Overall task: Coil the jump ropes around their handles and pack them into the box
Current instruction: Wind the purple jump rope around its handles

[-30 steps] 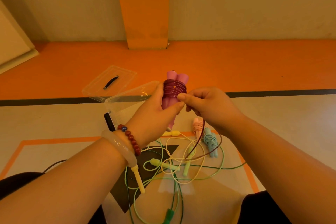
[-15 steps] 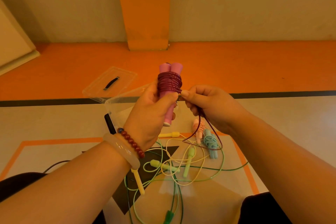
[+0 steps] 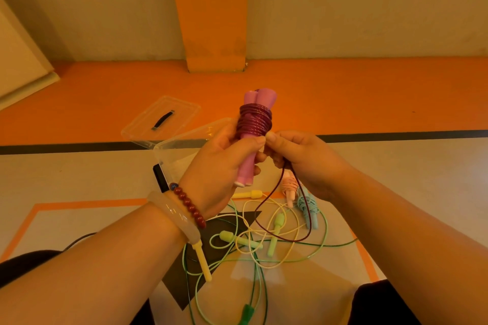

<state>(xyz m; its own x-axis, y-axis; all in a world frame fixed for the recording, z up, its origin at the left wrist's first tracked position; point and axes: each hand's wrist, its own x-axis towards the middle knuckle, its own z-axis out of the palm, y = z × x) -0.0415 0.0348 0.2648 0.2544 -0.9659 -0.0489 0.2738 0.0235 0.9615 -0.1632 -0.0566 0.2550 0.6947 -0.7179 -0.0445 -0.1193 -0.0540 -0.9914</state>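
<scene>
Loose ropes [image 3: 276, 232] tangle below; our left hand [image 3: 219, 166] grips pink handles [image 3: 247, 166], right hand [image 3: 306, 163] pinches maroon rope [image 3: 254, 121]; our hands block the clear box [image 3: 171, 161], contents unclear.

box [image 3: 182, 144]: right part hidden behind left hand [image 3: 219, 166].
pink handles [image 3: 260, 97]: middle covered by that hand.
maroon rope [image 3: 254, 121]: a stretch lost inside right hand [image 3: 303, 163].
green handle [image 3: 246, 315]: cut by bottom edge.

Light: warm, orange-tinted, rather dim and even; its source could not be told.
Shadows: soft and faint on the floor [image 3: 79, 179].
Glare: pale glints on the clear box [image 3: 184, 141] rim and the bangle [image 3: 171, 215].
Focus: sharp at centre, no motion blur.
Edges: wide-angle stretch enlarged the forearms [image 3: 105, 272].
</scene>
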